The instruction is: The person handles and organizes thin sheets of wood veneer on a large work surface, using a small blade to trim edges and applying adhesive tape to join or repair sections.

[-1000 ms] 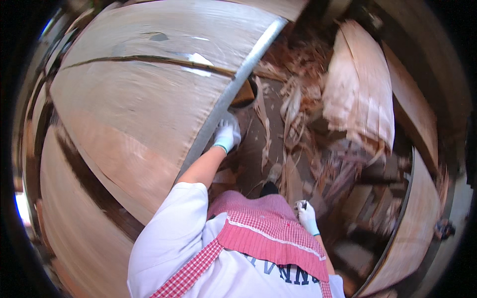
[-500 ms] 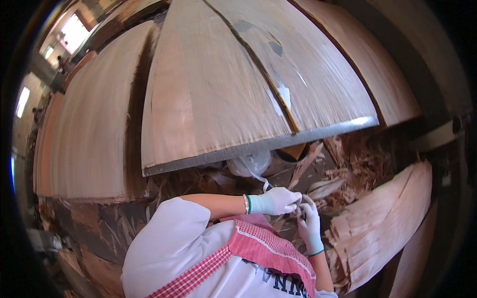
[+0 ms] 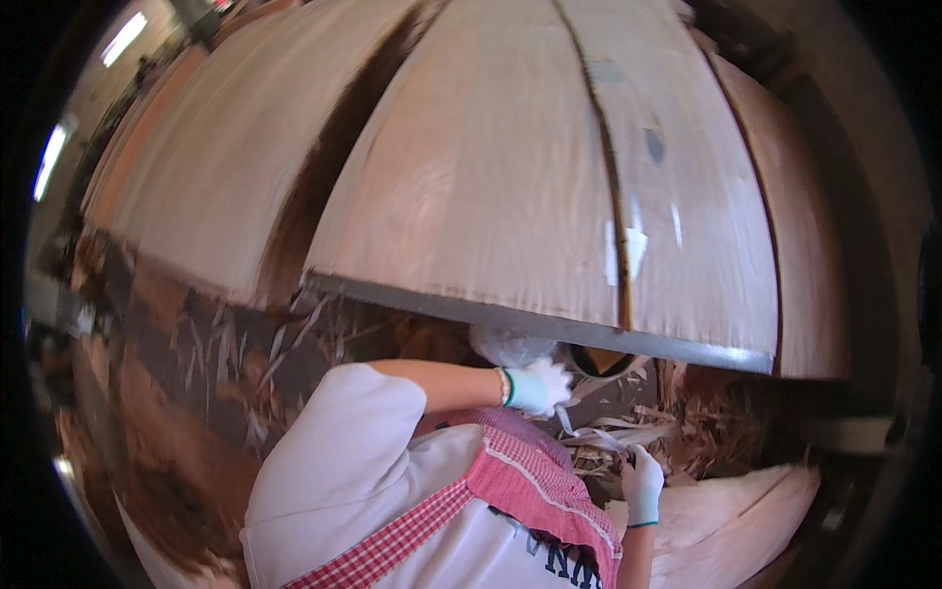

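My left hand (image 3: 547, 385), in a white glove with a green cuff edge, is just below the near edge of the large pale sheet-covered table. Its fingers look curled, though slightly blurred, where a thin white strip (image 3: 592, 432) comes out below it. That strip sags across to my right hand (image 3: 643, 479), also gloved, which pinches its other end lower and to the right. A crumpled clear plastic bag (image 3: 510, 346) with something whitish inside sits under the table edge, beside my left hand. What lies inside my left fingers is hidden.
Wide thin wood veneer sheets (image 3: 510, 167) cover the table, with a metal strip (image 3: 471, 312) along its front edge. Right of the bag stands a dark round container (image 3: 601, 363) with a yellowish piece in it. Torn veneer scraps (image 3: 702, 422) and a veneer stack (image 3: 736, 510) lie at right.
My hands, together before, have drawn apart. The left moved up toward the plastic bag and the right moved down and to the right, with the white strip now stretching between them. The view has turned.
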### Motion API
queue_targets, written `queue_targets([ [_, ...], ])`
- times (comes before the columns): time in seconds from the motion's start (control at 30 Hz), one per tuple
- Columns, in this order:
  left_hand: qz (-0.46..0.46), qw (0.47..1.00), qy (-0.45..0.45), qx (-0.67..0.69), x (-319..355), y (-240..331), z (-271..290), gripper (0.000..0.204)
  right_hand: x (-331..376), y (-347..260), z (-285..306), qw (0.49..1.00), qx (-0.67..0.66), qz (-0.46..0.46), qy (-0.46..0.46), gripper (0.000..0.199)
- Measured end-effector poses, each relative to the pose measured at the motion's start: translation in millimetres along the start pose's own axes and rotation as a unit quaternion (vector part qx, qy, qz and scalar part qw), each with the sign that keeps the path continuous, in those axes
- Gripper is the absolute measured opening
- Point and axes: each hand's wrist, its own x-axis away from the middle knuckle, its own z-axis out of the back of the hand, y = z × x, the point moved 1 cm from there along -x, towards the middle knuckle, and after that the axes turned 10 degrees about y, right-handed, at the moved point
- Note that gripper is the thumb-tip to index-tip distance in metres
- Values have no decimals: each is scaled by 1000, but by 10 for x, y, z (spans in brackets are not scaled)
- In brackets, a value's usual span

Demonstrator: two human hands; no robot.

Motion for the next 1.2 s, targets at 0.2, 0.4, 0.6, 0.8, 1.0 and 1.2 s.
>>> queue_targets([
  [0.2,-66,950,26,303,-70,480,522,63,-300,-849,394,976,-102,183,-61,24],
  [0.4,-51,914,99,389,-53,207,2,30,-611,105,698,989,81,123,-3,14],
  [0.6,46,860,77,502,-194,514,83,22,-721,258,539,993,-8,118,20,28],
  [0.8,85,874,301,372,-181,833,896,19,-658,-486,373,789,-579,100,-182,32],
  [1.0,75,875,432,207,-114,765,891,17,-695,-558,487,814,-530,64,-228,21],
  [1.2,224,793,495,274,-37,638,744,18,-794,-492,603,887,-447,116,-18,7],
])
